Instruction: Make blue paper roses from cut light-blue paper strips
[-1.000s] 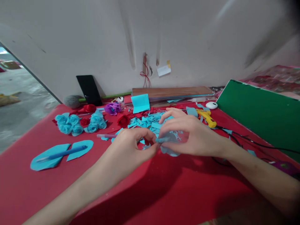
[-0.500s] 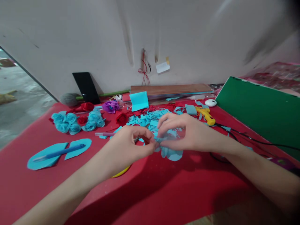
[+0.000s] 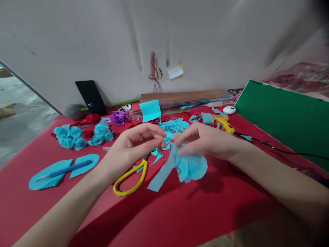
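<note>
Blue paper flower [image 3: 191, 166]: we see thin, ruffled petals spread below the pinched base, above the red tabletop [image 3: 164, 219]; a flat strip [image 3: 160, 176] slants off toward our left.
Right hand [image 3: 205, 140]: our fingertips grip the flower's base.
Left hand [image 3: 137, 142]: our fingers curl with a narrow gap, apart from the flower.
Yellow-handled scissors [image 3: 131, 178]: just beside our left hand.
Blue scraps [image 3: 174, 126]: heaped beyond our hands.

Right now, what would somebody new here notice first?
Probably the blue paper flower pinched in the right hand, above the red table. Next, the yellow-handled scissors below the left hand, and the big green board on the right.
</note>
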A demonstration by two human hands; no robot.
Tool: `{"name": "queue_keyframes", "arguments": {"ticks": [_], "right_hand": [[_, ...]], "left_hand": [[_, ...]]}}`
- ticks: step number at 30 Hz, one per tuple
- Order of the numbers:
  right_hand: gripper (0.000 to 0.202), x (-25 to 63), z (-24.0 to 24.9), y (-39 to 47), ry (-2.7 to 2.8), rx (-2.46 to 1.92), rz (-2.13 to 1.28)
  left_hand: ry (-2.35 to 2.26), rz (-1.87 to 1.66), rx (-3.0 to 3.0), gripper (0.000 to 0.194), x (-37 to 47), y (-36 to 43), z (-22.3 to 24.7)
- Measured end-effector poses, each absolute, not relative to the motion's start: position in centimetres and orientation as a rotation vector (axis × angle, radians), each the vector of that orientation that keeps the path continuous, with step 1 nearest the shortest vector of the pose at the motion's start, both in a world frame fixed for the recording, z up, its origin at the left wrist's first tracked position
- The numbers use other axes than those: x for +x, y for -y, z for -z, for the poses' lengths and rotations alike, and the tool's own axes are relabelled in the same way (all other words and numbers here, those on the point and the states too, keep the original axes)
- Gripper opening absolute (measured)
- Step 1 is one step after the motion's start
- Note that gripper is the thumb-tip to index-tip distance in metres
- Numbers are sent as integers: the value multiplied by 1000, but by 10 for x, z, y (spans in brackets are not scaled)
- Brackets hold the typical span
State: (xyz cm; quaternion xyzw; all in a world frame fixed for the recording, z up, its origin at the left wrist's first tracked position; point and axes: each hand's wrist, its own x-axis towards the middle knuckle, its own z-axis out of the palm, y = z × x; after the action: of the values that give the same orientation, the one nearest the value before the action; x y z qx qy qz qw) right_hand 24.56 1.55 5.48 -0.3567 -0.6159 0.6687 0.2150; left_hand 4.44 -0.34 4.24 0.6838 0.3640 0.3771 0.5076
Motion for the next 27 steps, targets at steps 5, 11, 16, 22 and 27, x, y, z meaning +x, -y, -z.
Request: {"name": "queue_keyframes", "arguments": {"ticks": [5, 11, 16, 22, 27], "right_hand": [[8, 244, -49, -16, 1570, -873, -2017], [10, 240, -43, -15, 1561, -796, -2106], [10, 237, -40, -14, 1558, -804, -2158], [9, 238, -39, -16, 1557, -814, -2189], [7, 240, -39, -15, 1586, -820, -2199]], "left_hand": [[-652, -961, 2191, 31, 43, 4, -39], [-478, -980, 2417, 15, 45, 3, -44], [-481, -992, 2333, 5, 46, 2, -42], [-558, -957, 2187, 12, 47, 5, -39], [-547, -944, 2171, 10, 47, 7, -40]]}}
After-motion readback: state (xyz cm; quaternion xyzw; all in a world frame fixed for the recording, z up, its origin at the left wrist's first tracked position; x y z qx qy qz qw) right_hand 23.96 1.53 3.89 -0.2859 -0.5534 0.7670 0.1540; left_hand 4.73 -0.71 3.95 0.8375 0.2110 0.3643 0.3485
